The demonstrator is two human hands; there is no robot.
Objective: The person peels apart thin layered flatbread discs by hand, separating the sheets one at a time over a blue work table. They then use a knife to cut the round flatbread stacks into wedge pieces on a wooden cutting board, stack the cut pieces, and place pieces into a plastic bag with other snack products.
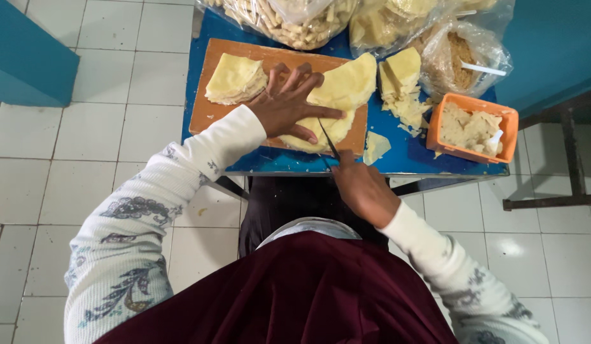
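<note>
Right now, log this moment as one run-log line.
left hand: flat on folded dough sheet | right hand: holds knife, blade on sheet | wooden board beneath

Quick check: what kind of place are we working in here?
Probably a small home food-prep workspace: white tiled floor, small blue table carrying a wooden cutting board with folded yellow dough sheets, and clear bags of cut strips.

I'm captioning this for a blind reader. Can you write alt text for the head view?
A left hand presses a folded pale yellow dough sheet onto a wooden cutting board while the right hand slices it with a thin dark knife.
</note>
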